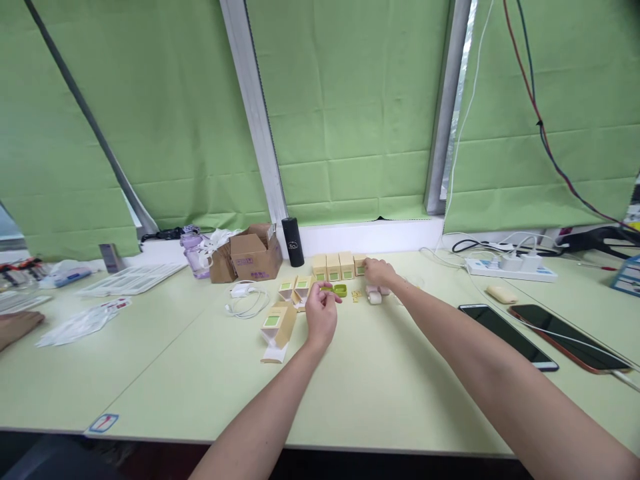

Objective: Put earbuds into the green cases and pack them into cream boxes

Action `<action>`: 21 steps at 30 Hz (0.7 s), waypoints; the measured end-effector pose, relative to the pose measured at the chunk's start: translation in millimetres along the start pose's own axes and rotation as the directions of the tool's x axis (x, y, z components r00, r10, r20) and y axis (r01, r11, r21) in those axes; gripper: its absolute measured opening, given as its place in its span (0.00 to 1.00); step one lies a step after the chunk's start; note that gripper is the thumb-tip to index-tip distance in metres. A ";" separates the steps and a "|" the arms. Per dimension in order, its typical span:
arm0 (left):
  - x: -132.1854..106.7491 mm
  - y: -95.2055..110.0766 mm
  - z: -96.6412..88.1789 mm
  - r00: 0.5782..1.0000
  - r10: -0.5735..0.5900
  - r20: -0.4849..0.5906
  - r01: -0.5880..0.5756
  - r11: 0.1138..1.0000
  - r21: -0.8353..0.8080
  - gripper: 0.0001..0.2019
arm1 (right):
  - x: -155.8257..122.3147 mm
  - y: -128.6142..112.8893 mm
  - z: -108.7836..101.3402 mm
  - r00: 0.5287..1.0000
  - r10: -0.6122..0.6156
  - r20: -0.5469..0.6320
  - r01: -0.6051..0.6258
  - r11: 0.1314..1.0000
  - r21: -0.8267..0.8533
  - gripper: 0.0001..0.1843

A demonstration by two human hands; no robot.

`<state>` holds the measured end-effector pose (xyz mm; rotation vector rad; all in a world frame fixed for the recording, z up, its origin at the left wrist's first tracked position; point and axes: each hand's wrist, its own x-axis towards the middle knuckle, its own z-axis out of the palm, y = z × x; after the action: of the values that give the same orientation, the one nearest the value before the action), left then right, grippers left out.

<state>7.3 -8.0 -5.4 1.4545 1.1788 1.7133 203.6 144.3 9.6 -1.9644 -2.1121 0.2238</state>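
Note:
My right hand (380,273) reaches to the back of the table, its fingers closed on a small pale-yellow box (359,263) at the right end of a row of similar boxes (333,267). Nearer to me, my left hand (321,313) hovers with loosely bent fingers apart, and I see nothing held in it. Just beyond its fingers lies an open green case (340,291), partly hidden. Small yellow pieces (355,296) lie to the right of that case, beside white and pinkish cases (374,297). Left of my left hand, an opened box (280,320) lies with its flap out.
A coiled white cable (247,300), a brown carton (256,252) and a black cylinder (293,242) stand at the back left. Two phones (507,333) and a power strip (510,268) are on the right. Another person's hand (19,328) rests at the far left.

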 end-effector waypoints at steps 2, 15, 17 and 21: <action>-0.5 0.3 0.0 1.000 0.002 0.005 -0.002 1.000 0.006 0.07 | 4.0 -1.8 0.0 1.000 0.013 0.008 -0.013 1.000 0.005 0.25; -2.7 -0.3 1.7 0.999 -0.016 0.048 0.015 1.000 0.018 0.08 | 9.8 -12.0 5.0 0.999 0.023 0.022 -0.024 1.000 0.017 0.26; -2.8 -0.5 1.8 0.999 -0.005 0.052 0.003 1.000 0.026 0.08 | 8.3 -12.4 4.5 1.000 0.012 0.018 -0.013 1.000 0.025 0.26; -3.0 -0.4 1.8 0.998 0.002 0.060 -0.005 0.999 0.038 0.08 | 3.0 -12.2 3.7 1.000 -0.002 0.003 0.002 0.999 0.038 0.27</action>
<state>9.7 -10.0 -7.0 1.5212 1.1836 1.6459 190.7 146.6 9.7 -1.9418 -2.0953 0.2649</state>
